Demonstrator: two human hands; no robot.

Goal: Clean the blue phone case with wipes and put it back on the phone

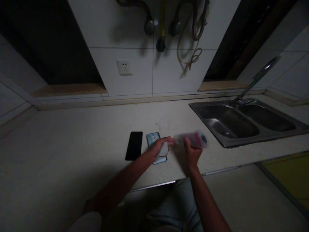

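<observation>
My left hand (pixel 159 146) is closed on a pale grey-white cloth (pixel 164 149), above a light blue phone case (pixel 153 138) that lies on the counter with its camera cutouts showing. My right hand (pixel 192 154) grips a translucent plastic thing with a red band (pixel 193 138) and a dark end; whether it is a bottle or a bag I cannot tell. Its left end reaches the fingertips of my left hand. Left of the case lies a black smartphone (pixel 134 145), flat on the counter. My left hand and the cloth hide part of the case.
The pale countertop (pixel 79 138) runs along a tiled wall with a power socket (pixel 124 67) and hanging hoses (pixel 163 22). A double steel sink (pixel 217 141) with a tap (pixel 258 75) is set in at the right. The counter's front edge (pixel 154 186) is close to my body.
</observation>
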